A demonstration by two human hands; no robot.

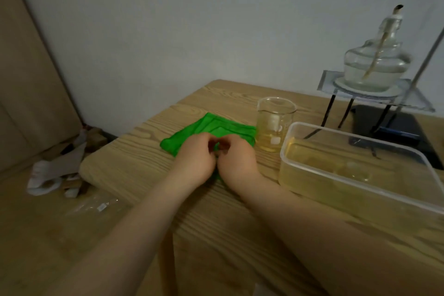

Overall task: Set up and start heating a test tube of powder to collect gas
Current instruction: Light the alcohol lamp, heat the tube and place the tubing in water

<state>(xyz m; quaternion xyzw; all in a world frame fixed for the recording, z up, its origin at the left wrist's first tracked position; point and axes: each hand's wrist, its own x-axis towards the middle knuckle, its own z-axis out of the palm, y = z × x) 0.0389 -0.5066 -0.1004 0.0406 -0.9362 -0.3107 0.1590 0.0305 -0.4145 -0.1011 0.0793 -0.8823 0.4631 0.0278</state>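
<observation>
Working with both fists bunched over the green cloth (211,127), the left hand (195,160) and right hand (236,158) have curled fingers meeting on something too hidden to name. A careless elbow could knock the water-filled plastic tub (355,170) or beaker (275,125) close by. No test tube shows; the unlit glass spirit lamp (374,60) stands on its tripod, back right.

Single head view looked forward and down over wooden table (149,175), close; wall filled upper frame, forearms entered from bottom.
</observation>
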